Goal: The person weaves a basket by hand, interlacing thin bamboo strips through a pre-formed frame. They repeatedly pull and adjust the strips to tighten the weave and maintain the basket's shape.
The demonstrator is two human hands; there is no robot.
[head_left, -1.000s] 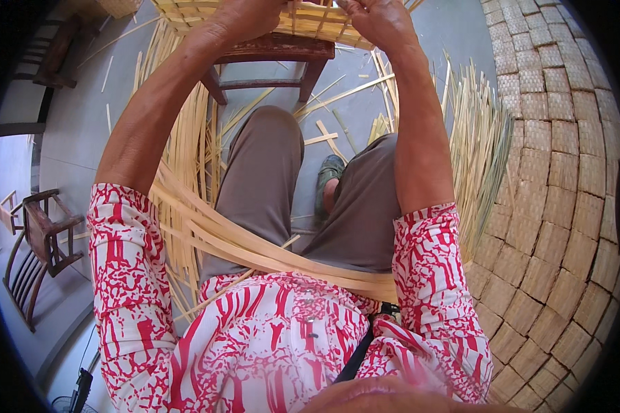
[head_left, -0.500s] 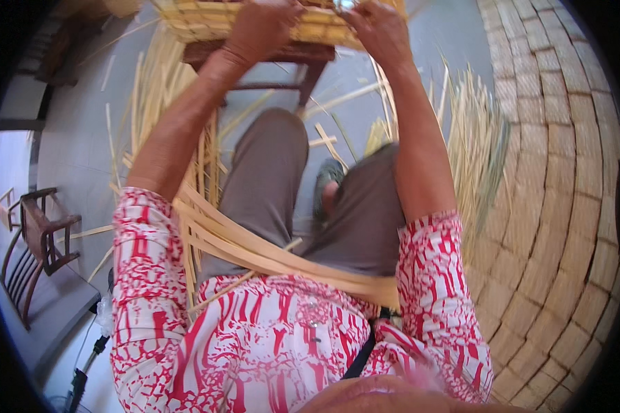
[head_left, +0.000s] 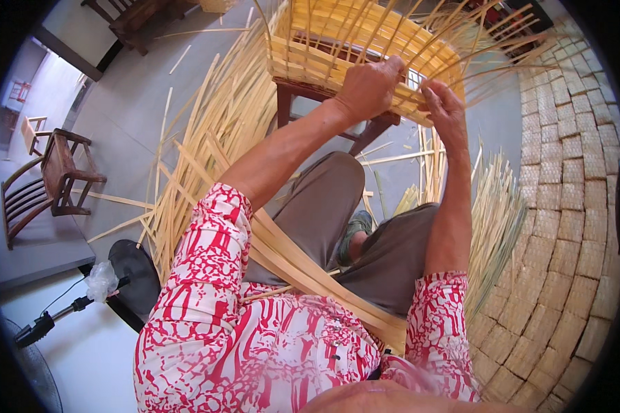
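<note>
A half-woven bamboo basket [head_left: 303, 60] of yellow strips rests on a dark wooden stool [head_left: 300, 103] beyond my knees. Long loose ends stick up and outward from its wall. My left hand [head_left: 370, 86] is closed at the near wall, fingers curled over a bamboo strip. Just to the right, my right hand [head_left: 446, 113] pinches a strip of the same wall between thumb and fingers. My fingertips partly cover the weave there. Several wide bamboo strips [head_left: 317, 282] lie across my lap.
Long split strips [head_left: 227, 110] spread over the floor at left; a paler bundle [head_left: 496, 213] lies at right. Stacked woven pieces [head_left: 565, 206] fill the right side. A wooden chair [head_left: 65, 172] and a fan [head_left: 134, 268] with a plastic bag [head_left: 102, 280] stand at left.
The view has turned, so the basket, stool and both hands sit lower and farther right, with more of the basket showing. Both hands stay closed at the basket's near wall.
</note>
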